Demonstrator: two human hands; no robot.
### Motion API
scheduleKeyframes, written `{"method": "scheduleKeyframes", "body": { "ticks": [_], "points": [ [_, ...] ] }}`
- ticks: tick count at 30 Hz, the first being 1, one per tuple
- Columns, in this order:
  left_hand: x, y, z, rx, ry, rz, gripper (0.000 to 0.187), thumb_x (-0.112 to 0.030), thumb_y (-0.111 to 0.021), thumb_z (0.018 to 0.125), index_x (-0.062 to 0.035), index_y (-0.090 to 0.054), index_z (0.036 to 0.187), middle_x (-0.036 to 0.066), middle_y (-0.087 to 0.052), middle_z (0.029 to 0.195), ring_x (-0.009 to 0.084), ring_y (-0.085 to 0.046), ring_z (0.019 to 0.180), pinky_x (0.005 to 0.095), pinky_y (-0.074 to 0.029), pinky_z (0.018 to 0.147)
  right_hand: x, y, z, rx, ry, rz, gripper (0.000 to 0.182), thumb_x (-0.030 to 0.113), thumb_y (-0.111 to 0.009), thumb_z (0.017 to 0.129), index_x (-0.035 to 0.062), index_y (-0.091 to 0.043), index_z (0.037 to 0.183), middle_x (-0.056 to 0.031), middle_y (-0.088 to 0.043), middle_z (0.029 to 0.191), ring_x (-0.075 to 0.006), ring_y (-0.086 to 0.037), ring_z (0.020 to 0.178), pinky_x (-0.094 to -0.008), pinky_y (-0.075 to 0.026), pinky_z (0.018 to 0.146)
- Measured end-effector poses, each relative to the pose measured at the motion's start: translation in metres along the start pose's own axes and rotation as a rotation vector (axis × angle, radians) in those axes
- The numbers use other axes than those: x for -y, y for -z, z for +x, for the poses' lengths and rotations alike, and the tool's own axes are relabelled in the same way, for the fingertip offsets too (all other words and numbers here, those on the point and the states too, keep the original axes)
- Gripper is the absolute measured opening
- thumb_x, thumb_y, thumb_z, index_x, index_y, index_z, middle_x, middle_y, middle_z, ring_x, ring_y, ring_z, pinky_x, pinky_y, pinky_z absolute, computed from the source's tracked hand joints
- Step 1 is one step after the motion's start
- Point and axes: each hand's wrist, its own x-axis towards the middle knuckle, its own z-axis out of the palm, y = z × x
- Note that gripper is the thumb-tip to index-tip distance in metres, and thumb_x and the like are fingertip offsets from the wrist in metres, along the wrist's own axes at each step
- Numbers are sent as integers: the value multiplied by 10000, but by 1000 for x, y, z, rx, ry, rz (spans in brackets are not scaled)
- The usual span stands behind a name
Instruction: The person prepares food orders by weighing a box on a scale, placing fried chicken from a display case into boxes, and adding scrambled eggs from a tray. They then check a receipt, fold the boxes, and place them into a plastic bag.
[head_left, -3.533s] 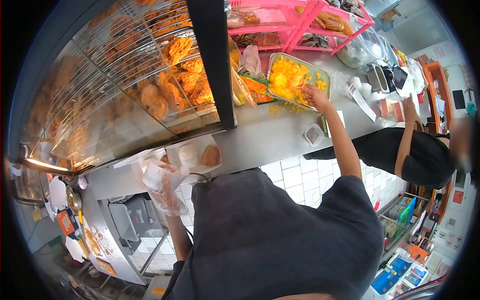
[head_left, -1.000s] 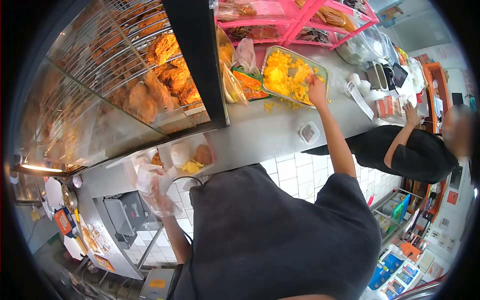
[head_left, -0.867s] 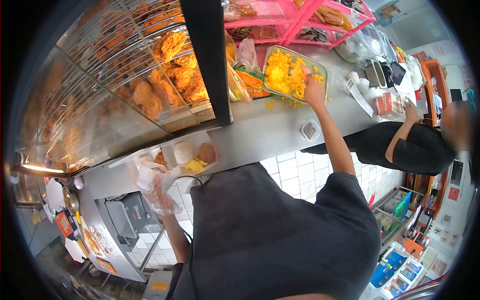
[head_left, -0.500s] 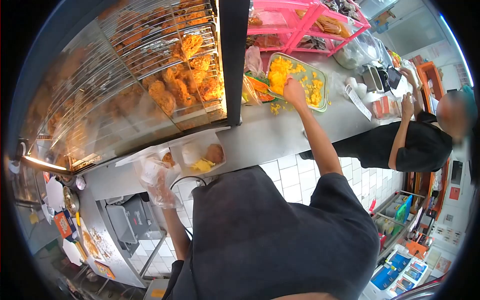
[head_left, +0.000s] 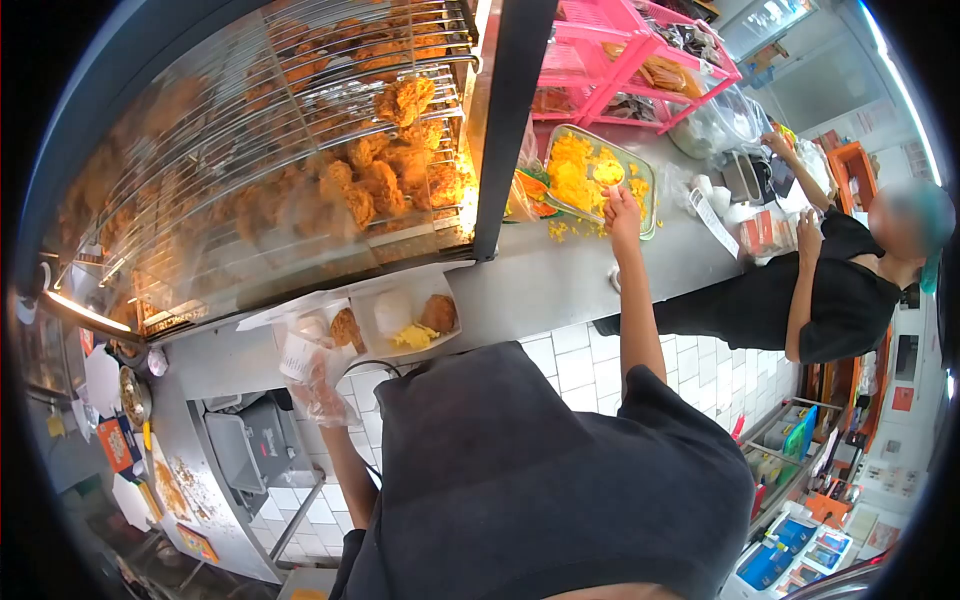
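Observation:
My right hand [head_left: 622,212] is closed on a spoon [head_left: 609,173] heaped with yellow scrambled egg, over a shallow tray [head_left: 648,222]. More scrambled egg [head_left: 572,170] lies piled in that tray. My left hand [head_left: 318,385], in a clear plastic glove, is closed on a white printed paper [head_left: 303,357] at the near side of the left open takeaway box. A piece of fried chicken [head_left: 346,328] shows beside the paper. The neighbouring takeaway box [head_left: 456,322] holds a white rice mound [head_left: 394,312], some egg [head_left: 415,336] and a brown fried piece [head_left: 438,313].
A heated glass cabinet [head_left: 300,235] with fried chicken on racks stands at the left. Pink shelves [head_left: 600,85] rise behind the tray. A co-worker [head_left: 790,295] stands at the right by the steel counter [head_left: 540,275], hands near packages and a paper slip [head_left: 712,222].
My right hand has moved to the right and nearer, and the egg-filled spoon now shows above it. My left hand stays by the box with the paper. The view has shifted slightly.

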Motion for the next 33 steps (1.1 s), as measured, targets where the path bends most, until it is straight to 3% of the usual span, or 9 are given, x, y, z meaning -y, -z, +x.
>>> {"method": "scheduleKeyframes", "body": {
  "ticks": [5,7,11,14,17,19,23,29,33],
  "points": [
    [8,39,10,-204,39,9,362,-188,-611,918,1,-574,1224,138,-582,1243,222,-540,1182,390,-439,1012,95,-59,-116,107,81,102,156,210,-500,1005,83,-540,923,81,-320,610,-16,-243,490,-200,-189,437],
    [25,83,23,-151,-8,213,479,-217,-668,891,19,-517,1279,136,-611,1200,232,-613,1048,361,-508,921,120,-91,-162,242,21,123,139,173,-465,1011,62,-520,947,70,-335,611,-23,-239,490,-203,-197,446],
    [-49,78,43,-183,93,52,415,-233,-673,883,29,-570,1187,122,-646,1114,208,-623,999,340,-504,881,112,-173,-219,630,-79,117,212,217,-472,995,11,-520,1002,60,-355,610,-36,-265,487,-213,-212,461],
    [-37,117,49,-144,31,87,398,-225,-676,877,19,-576,1176,106,-650,1078,197,-624,974,338,-513,848,72,-243,-250,854,-65,-23,258,260,-475,1001,20,-565,967,74,-356,648,-30,-281,527,-205,-206,481],
    [-35,139,45,-210,40,86,392,-238,-680,876,10,-589,1165,97,-649,1059,192,-621,967,338,-515,835,23,-300,-273,918,-53,-102,223,233,-439,1009,40,-547,988,17,-474,658,-98,-447,519,-262,-306,472],
    [-41,145,36,-216,60,89,383,-241,-676,870,4,-607,1156,84,-658,1056,179,-616,962,331,-499,838,-17,-327,-276,893,549,-682,165,164,-439,976,53,-513,1072,-99,-601,751,-262,-621,618,-389,-436,526],
    [-8,172,32,-217,185,0,348,-253,-681,878,-2,-626,1114,72,-653,1042,180,-613,957,335,-498,842,-69,-342,-279,1036,701,-1194,228,107,-446,932,60,-468,1153,-189,-645,867,-379,-651,773,-502,-482,628],
    [11,173,47,61,329,309,366,-238,-639,891,1,-626,1168,86,-677,1101,186,-627,972,319,-489,848,-43,-350,-295,889,595,-1132,254,107,-478,887,42,-469,1132,-206,-658,854,-384,-648,731,-506,-481,604],
    [23,156,66,306,328,257,335,-202,-584,905,-7,-622,1175,139,-671,1109,234,-624,1056,355,-475,901,-43,-356,-305,1030,590,-1197,218,137,-490,888,44,-499,1085,-189,-659,779,-391,-645,702,-505,-476,603]
  ]
}}
